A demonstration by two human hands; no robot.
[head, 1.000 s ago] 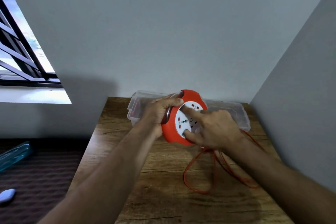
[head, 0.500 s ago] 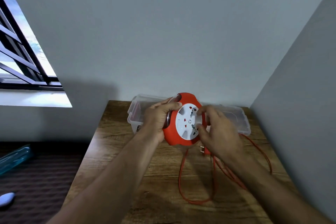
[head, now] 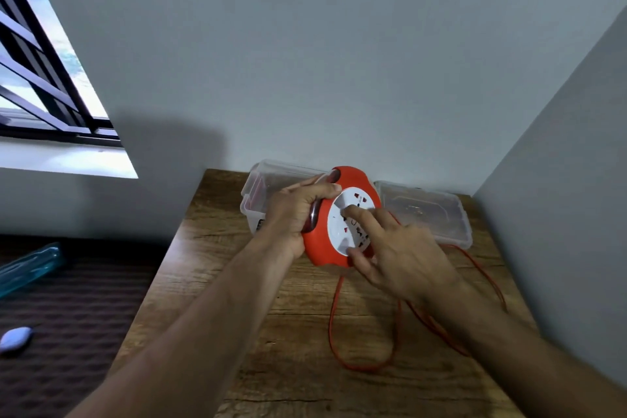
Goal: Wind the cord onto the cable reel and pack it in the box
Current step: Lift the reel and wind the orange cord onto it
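- Head view: the person's two bare forearms reach out over a wooden table point(head: 258, 366) set in the corner of a room with pale walls.
- The left hand point(head: 291, 214) is clenched around the left edge of the orange cable reel point(head: 319, 248), fingers curled over its rim near the dark handle, and holds the reel tilted up above the table.
- The right hand point(head: 403, 258) lies on the reel's white socket face point(head: 339, 214); the index finger presses near the middle of the face, the thumb touches its lower edge, and the other fingers are spread loosely. It grips nothing.
- The orange cord point(head: 334, 326) hangs down from the bottom of the reel and lies in loose loops on the table, partly under the right forearm; another strand runs along the right side of the table. Much of it is unwound.
- The clear plastic box point(head: 268, 176) stands open at the back of the table, just behind the reel and the left hand.
- A clear lid point(head: 427, 210) lies flat beside the box, to the right of the reel, near the wall.
- A barred window point(head: 40, 78) is at the upper left.
- Left of the table, a blue-green transparent object point(head: 30, 265) and a small pale object point(head: 15, 338) rest on a dark ribbed surface.
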